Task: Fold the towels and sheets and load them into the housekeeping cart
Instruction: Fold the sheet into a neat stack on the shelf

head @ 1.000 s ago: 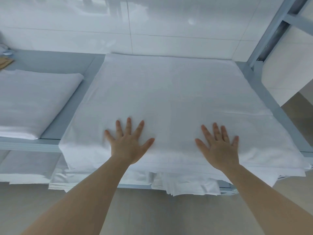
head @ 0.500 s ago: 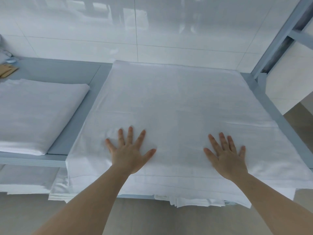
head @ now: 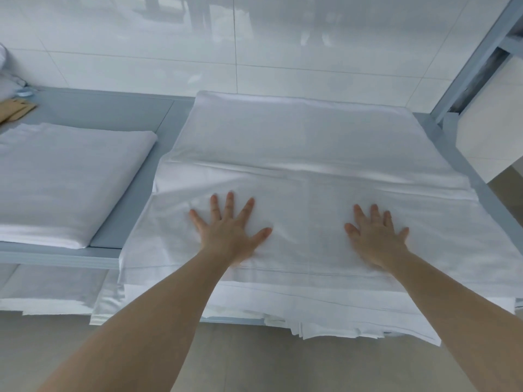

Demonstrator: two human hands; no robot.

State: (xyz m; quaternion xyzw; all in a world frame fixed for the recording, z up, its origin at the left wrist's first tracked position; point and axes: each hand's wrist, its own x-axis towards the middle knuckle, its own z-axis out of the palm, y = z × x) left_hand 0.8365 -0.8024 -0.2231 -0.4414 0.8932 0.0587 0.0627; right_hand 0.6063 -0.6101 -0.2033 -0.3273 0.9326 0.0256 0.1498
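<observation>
Head view: left hand [head: 229,232] and right hand [head: 376,236] press flat, fingers spread, on the half-folded white sheet [head: 297,154]. One folded sheet [head: 65,176] lies beside it (no cart visible); loading remains.

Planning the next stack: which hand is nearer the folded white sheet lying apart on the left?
Left. The left hand lies flat nearest that folded white sheet; the right hand is farther right.

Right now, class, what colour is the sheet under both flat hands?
Plain white, no pattern; the sheet shows best in the head view, lying on a grey-blue platform.
</observation>
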